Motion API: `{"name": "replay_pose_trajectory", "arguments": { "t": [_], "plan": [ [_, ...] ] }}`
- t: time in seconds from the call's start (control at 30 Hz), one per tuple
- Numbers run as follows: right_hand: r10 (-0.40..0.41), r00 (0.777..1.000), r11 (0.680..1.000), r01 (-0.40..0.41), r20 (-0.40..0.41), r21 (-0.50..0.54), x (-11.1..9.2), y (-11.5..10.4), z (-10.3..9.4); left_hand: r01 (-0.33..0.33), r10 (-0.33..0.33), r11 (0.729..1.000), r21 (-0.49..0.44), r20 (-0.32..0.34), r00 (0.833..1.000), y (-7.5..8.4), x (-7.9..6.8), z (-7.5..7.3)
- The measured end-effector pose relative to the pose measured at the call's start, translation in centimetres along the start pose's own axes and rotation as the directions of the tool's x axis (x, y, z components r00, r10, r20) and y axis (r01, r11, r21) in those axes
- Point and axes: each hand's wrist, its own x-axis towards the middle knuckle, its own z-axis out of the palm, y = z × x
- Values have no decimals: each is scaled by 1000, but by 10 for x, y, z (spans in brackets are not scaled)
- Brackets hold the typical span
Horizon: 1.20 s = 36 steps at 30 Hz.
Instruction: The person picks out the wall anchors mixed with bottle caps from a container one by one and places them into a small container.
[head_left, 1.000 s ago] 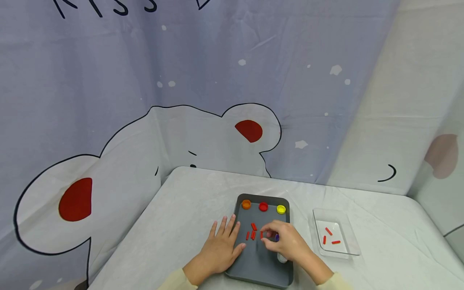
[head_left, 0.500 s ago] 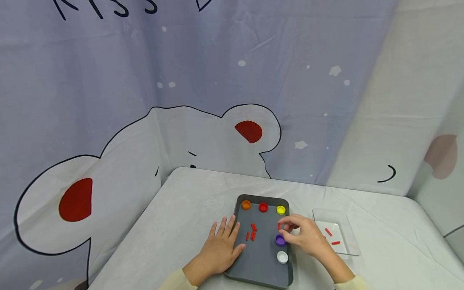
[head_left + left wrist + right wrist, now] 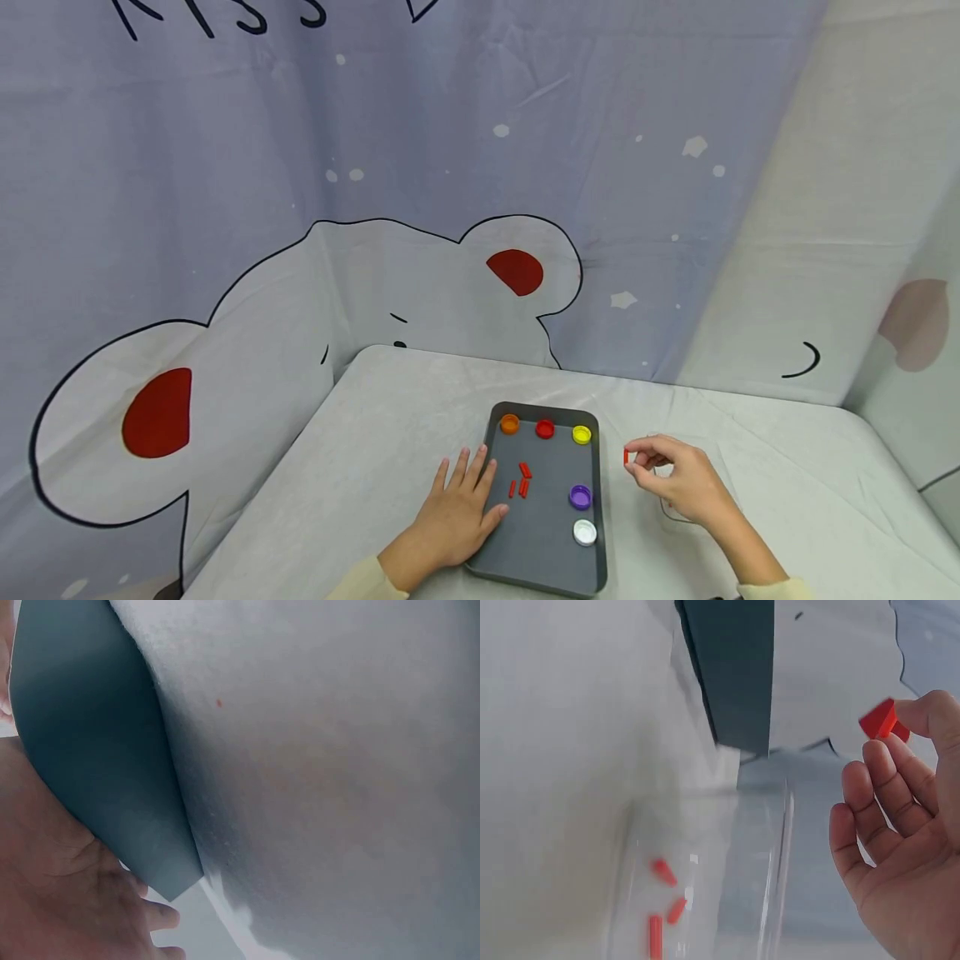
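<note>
My right hand pinches a small red stick between thumb and fingertips, just beyond the tray's right side. In the right wrist view the same red stick sticks out of the pinch. A clear plastic box, largely hidden behind that hand in the head view, holds a few red sticks. Flat on the left edge of the grey tray lies my left hand, fingers spread. Several loose red sticks lie mid-tray, to the right of its fingertips.
Along the tray's far end sit an orange cap, a red cap and a yellow cap. A purple cap and a white cap sit by its right wall. White cloth covers the table.
My right hand has carried one red stick from the middle of the tray rightward, past its right wall and over to the clear box. The left hand stays in place.
</note>
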Motion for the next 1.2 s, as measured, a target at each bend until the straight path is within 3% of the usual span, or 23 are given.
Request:
{"name": "replay_pose_trajectory", "arguments": {
  "t": [0.5, 1.2],
  "plan": [
    [80, 996, 994, -82, -27, -72, -8, 36, -41, 4, -4, 1000, -2, 7, 1000, 0, -1, -2],
    [131, 991, 988, -132, -9, -85, -5, 64, -48, -18, 17, 999, -44, -10, 1000, -3, 1, 1]
  ]
}}
